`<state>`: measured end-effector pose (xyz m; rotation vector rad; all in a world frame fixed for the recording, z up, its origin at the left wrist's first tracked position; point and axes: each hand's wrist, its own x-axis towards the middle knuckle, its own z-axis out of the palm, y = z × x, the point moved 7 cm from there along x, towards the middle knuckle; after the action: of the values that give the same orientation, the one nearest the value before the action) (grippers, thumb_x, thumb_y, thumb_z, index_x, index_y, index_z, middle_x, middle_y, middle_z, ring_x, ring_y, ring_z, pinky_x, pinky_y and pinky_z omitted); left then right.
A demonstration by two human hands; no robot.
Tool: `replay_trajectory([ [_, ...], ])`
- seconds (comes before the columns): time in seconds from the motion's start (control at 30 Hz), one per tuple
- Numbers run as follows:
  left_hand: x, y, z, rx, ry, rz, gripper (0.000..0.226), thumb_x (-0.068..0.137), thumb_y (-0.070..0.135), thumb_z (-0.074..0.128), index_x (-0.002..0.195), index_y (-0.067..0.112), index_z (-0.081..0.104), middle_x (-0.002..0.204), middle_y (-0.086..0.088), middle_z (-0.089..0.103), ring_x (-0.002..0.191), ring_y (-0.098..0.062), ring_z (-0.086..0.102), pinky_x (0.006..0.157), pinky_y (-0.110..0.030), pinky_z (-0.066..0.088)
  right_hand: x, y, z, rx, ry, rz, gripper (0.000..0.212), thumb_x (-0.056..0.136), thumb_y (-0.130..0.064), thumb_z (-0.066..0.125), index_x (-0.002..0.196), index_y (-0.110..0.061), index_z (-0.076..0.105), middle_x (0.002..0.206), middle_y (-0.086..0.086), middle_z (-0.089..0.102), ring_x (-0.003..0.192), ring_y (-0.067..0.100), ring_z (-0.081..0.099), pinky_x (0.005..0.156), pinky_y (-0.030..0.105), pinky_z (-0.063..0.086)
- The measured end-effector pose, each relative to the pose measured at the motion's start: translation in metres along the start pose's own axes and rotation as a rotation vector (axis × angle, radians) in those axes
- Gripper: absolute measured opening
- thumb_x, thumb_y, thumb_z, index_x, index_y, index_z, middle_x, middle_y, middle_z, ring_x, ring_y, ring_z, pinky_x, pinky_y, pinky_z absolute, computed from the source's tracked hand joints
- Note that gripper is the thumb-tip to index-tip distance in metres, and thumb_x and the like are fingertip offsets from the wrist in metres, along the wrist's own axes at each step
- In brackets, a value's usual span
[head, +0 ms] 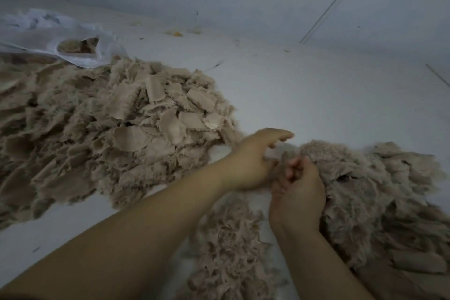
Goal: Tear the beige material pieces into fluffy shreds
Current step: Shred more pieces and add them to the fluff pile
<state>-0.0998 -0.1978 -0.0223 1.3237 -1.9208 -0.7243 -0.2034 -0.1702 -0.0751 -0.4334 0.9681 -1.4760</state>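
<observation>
Now mid-tear, my right hand pinches a beige piece, left hand half-open beside it, regrip next.

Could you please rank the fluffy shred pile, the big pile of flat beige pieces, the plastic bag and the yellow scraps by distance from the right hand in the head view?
1. Fluffy shred pile, touching the right hand on its right.
2. Big pile of flat beige pieces, to the left.
3 and 4. Plastic bag, far upper left, and yellow scraps, by the wall: too close to call.
</observation>
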Motion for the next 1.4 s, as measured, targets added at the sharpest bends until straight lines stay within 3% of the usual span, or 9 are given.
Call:
replay_trajectory([
  [0.17,0.025,0.021,0.044,0.201,-0.388,0.255,0.065,0.088,-0.008,0.057,0.147,0.014,0.041,0.154,-0.011,0.035,0.143,-0.023,0.031,0.120,-0.035,0.021,0.000,-0.002,-0.009,0.036,0.104,-0.024,0.050,0.103,-0.026,0.048,0.053,-0.024,0.049,0.053,-0.006,0.038,0.046,0.009,0.033,0.047,0.026,0.027],
  [0.27,0.031,0.017,0.052,0.338,-0.555,0.222,0.035,0.081,-0.002,0.062,0.108,0.018,0.057,0.119,-0.003,0.057,0.111,-0.024,0.052,0.098,-0.045,0.044,0.000,-0.001,-0.011,0.046,0.138,-0.021,0.053,0.100,-0.020,0.050,0.047,-0.025,0.050,0.053,-0.006,0.042,0.050,0.011,0.037,0.054,0.030,0.031],
  [0.4,0.034,0.013,0.045,0.459,-0.424,0.235,0.035,0.082,0.008,0.064,0.114,0.021,0.060,0.122,0.004,0.054,0.109,-0.019,0.045,0.094,-0.043,0.040,0.000,-0.003,-0.006,0.092,0.116,-0.028,0.049,0.100,-0.016,0.049,0.052,-0.024,0.059,0.055,-0.006,0.050,0.052,0.009,0.044,0.051,0.022,0.040],
  [0.6,0.003,-0.004,0.023,0.356,-0.166,0.264,0.017,0.089,0.005,0.058,0.104,0.007,0.065,0.108,-0.008,0.059,0.097,-0.022,0.049,0.086,-0.042,0.044,-0.001,-0.005,0.000,0.036,0.012,-0.042,0.024,0.107,-0.022,0.041,0.110,-0.020,0.065,0.085,-0.001,0.077,0.071,0.008,0.069,0.060,0.018,0.052],
  [0.77,-0.035,-0.011,-0.009,0.347,-0.041,0.258,0.007,0.083,-0.008,0.060,0.084,-0.004,0.066,0.087,-0.016,0.058,0.082,-0.026,0.053,0.073,-0.044,0.046,-0.005,0.012,0.013,-0.009,-0.122,0.100,0.028,0.108,-0.025,0.041,0.113,-0.012,0.064,0.105,0.005,0.077,0.096,0.017,0.074,0.070,0.021,0.059],
  [0.97,-0.066,-0.021,-0.020,0.308,0.163,0.121,0.026,0.088,0.003,0.066,0.113,0.006,0.067,0.103,-0.007,0.063,0.098,-0.018,0.052,0.088,-0.027,0.044,-0.007,0.016,0.018,-0.003,-0.152,0.154,0.035,0.108,-0.031,0.040,0.134,-0.013,0.055,0.122,0.004,0.067,0.113,0.018,0.067,0.093,0.029,0.053],
  [1.2,-0.060,-0.036,-0.024,0.234,0.270,-0.152,0.035,0.084,0.018,0.072,0.117,0.013,0.060,0.099,0.002,0.055,0.090,-0.010,0.050,0.080,-0.027,0.045,-0.007,0.014,0.018,0.057,-0.130,0.165,0.035,0.108,-0.029,0.039,0.136,-0.012,0.053,0.124,0.006,0.066,0.113,0.018,0.066,0.091,0.030,0.053],
  [1.33,-0.042,-0.029,-0.018,0.313,0.230,-0.142,0.007,0.080,0.013,0.068,0.080,0.016,0.062,0.076,0.006,0.048,0.078,-0.018,0.049,0.074,-0.037,0.047,-0.008,0.015,0.020,0.088,-0.157,0.171,0.036,0.108,-0.030,0.039,0.136,-0.012,0.052,0.125,0.007,0.066,0.114,0.019,0.066,0.091,0.032,0.054],
  [1.4,-0.043,-0.035,-0.018,0.214,0.281,-0.184,0.021,0.081,0.009,0.069,0.070,0.022,0.057,0.067,0.013,0.045,0.070,-0.014,0.047,0.069,-0.032,0.046,-0.006,0.014,0.021,0.096,-0.167,0.171,0.037,0.108,-0.029,0.040,0.138,-0.011,0.050,0.125,0.007,0.065,0.115,0.019,0.065,0.091,0.031,0.053],
])
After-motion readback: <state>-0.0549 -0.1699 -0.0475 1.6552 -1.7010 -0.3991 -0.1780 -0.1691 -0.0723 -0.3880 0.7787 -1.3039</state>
